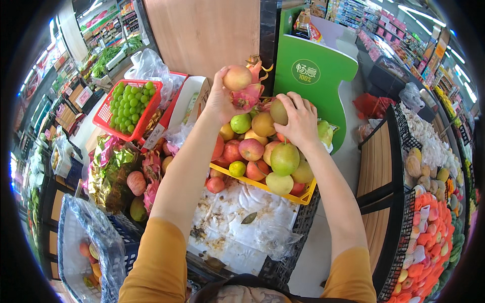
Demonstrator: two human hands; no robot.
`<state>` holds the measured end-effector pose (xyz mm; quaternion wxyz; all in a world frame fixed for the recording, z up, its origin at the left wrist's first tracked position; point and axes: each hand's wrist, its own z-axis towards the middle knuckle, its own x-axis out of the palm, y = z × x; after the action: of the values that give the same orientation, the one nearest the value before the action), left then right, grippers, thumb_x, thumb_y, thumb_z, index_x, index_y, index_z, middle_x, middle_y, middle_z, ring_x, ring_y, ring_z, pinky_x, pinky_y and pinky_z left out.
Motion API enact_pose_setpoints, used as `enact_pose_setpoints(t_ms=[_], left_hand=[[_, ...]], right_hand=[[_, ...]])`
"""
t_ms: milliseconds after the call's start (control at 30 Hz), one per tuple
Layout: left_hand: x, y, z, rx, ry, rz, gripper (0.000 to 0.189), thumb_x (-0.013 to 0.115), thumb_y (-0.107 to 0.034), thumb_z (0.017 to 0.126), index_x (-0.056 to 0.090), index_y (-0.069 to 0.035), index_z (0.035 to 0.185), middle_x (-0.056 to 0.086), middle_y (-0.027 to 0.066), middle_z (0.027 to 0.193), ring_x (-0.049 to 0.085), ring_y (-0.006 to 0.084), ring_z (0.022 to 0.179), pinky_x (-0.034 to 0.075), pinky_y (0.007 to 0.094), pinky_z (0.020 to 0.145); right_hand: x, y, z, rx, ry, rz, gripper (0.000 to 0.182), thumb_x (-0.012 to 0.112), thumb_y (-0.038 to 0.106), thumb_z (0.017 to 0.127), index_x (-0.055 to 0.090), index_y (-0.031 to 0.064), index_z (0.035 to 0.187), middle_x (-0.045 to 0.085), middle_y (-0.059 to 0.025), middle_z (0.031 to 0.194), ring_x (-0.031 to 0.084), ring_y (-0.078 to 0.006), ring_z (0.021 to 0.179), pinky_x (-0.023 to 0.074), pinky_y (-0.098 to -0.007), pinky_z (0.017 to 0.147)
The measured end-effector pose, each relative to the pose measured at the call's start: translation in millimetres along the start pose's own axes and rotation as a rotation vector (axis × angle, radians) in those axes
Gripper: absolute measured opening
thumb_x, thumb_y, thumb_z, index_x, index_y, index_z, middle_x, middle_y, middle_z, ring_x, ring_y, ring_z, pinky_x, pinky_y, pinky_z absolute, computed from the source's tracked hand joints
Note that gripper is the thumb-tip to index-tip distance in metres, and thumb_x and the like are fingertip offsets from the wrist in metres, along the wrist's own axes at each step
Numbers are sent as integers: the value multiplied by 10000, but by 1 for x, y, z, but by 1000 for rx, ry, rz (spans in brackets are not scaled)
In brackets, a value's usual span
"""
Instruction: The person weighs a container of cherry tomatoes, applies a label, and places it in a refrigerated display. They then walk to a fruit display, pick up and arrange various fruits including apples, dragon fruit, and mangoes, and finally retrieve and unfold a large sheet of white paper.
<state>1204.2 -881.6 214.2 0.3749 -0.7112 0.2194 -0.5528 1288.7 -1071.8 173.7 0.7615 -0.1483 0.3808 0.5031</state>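
Observation:
My left hand (218,96) holds a pale orange-pink round fruit (237,78), likely an apple, up above the back of a yellow plastic crate (305,199). Just behind that fruit is a pink dragon fruit (248,94). Over the crate's right part, the fingers of my right hand (302,123) are curled around a brownish-green round fruit (279,112), perhaps a pear. Heaped in the crate are a red apple (251,149), a large green pear (285,159), a small yellow-green citrus fruit (237,169) and several others.
At left stands a red basket (101,118) of green grapes (132,106). A blue crate (68,242) lined with plastic holds fruit at lower left. Before me lies a stained white sheet (227,212) with a dry leaf (249,218). A green display panel (314,91) rises behind the crate.

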Motion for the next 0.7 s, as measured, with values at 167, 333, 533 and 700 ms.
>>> enact_pose_setpoints(t_ms=[167,333,533,700], left_hand=[[0,5,-3,3,-108,46,671,498,-614,718,460,-147,1198,493,80,1195,468,233,1099,291,538,910],[18,9,-21,16,-146,27,680,545,-584,709,437,-154,1224,499,85,1188,462,237,1110,215,572,952],[10,22,-21,59,-217,24,617,564,-567,708,478,-156,1159,526,75,1144,483,225,1074,289,506,910],[11,27,-34,143,-132,25,634,557,-585,698,466,-161,1161,504,76,1175,472,234,1077,262,509,934]], right_hand=[[-1,9,4,29,32,-95,674,749,217,596,454,165,1199,435,-100,1176,441,-283,1090,388,-442,835],[-3,11,-2,26,65,-119,695,760,234,607,442,154,1220,413,-128,1212,427,-304,1106,391,-470,850],[-2,14,-10,50,160,-79,713,759,287,623,430,132,1237,381,-140,1271,403,-320,1141,377,-487,886],[-2,15,-10,80,122,-136,728,770,291,606,435,172,1242,378,-98,1270,391,-317,1155,329,-491,922]])
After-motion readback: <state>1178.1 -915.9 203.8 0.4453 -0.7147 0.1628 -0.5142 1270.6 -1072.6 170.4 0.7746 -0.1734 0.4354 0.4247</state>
